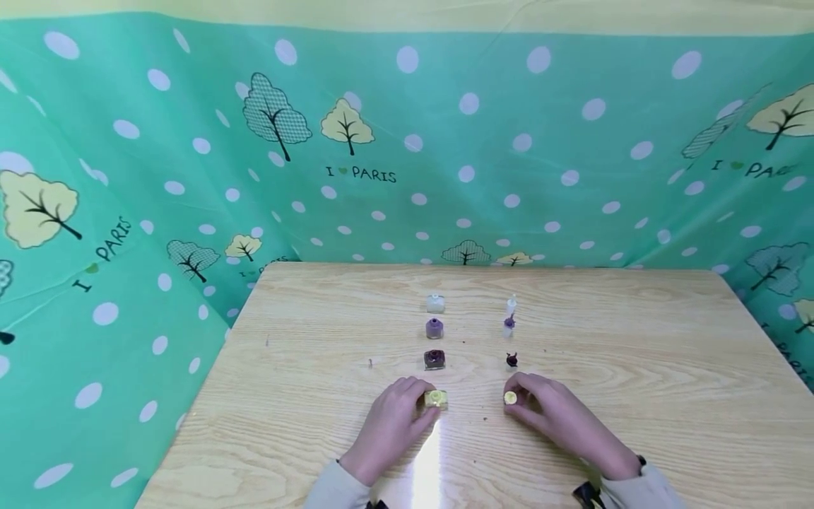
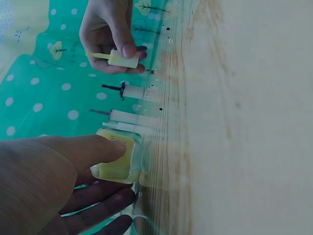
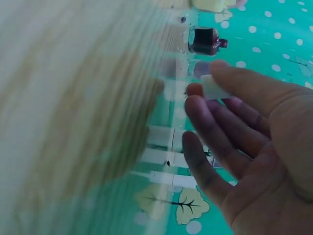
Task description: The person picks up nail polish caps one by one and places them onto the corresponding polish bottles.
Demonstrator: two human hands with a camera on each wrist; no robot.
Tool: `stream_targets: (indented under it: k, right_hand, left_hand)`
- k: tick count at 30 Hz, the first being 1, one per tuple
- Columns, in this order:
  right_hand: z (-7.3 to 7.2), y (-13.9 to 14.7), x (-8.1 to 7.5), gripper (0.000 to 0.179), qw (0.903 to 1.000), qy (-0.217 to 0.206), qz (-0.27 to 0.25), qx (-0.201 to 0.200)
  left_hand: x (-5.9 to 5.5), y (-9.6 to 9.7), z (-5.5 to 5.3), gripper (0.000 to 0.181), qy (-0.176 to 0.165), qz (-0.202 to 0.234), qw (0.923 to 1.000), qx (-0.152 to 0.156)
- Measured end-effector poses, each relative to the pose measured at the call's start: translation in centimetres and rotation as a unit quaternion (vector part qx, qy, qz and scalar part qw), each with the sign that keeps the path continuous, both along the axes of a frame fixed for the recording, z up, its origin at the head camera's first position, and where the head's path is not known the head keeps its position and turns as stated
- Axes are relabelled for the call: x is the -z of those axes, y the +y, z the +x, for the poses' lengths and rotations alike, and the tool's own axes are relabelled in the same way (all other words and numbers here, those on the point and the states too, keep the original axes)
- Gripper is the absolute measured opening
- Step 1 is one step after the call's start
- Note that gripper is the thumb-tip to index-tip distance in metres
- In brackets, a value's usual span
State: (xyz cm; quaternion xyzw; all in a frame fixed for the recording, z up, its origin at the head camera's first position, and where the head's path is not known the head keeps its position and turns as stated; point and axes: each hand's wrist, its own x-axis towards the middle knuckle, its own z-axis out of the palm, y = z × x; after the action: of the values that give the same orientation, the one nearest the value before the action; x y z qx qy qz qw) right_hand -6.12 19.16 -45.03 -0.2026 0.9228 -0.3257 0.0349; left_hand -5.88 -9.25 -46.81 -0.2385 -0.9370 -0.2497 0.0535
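My left hand (image 1: pixel 391 428) holds an open bottle of yellow nail polish (image 1: pixel 436 400) between thumb and fingers, at the near end of a column of bottles. My right hand (image 1: pixel 566 420) pinches a white nail polish cap (image 2: pixel 124 59) whose yellow-coated brush points up in the head view. A gap of table lies between cap and bottle. Beyond the yellow bottle stand uncapped dark purple (image 1: pixel 434 360), lilac (image 1: pixel 434 328) and whitish (image 1: pixel 435 304) polish bottles. Beyond my right hand, a dark brush cap (image 1: pixel 511 360), a purple one (image 1: pixel 509 325) and a white one (image 1: pixel 511 305) stand brush up.
The wood-grain table (image 1: pixel 318 438) has small dark specks and a bright light reflection near my left hand. A green dotted cloth (image 1: pixel 407 141) printed with trees hangs behind and along the sides of the table.
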Motion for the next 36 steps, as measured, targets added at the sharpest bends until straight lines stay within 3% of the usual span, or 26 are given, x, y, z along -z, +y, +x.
stream_targets:
  k: [6,17,27,36]
  right_hand:
    - [0.0,-0.1,-0.5,0.017,1.0,0.003,-0.002,0.004]
    - [0.0,-0.5,-1.1,0.018,0.9974,0.072,-0.005,-0.006]
    - [0.3,-1.2,-2.2,0.025,0.9983,0.056,-0.008,-0.015]
    - [0.5,-2.4,-3.1,0.022,0.9944,0.099,-0.013,-0.034]
  left_hand:
    - [-0.1,0.0,-0.1,0.025,-0.006,0.001,1.0,0.003]
    - [-0.2,0.1,-0.4,0.025,-0.028,0.019,0.9994,0.001]
    - [-0.3,0.1,-0.6,0.026,-0.06,0.032,0.9977,0.0]
    - [-0.5,0.1,-0.8,0.026,-0.084,0.048,0.9953,-0.003]
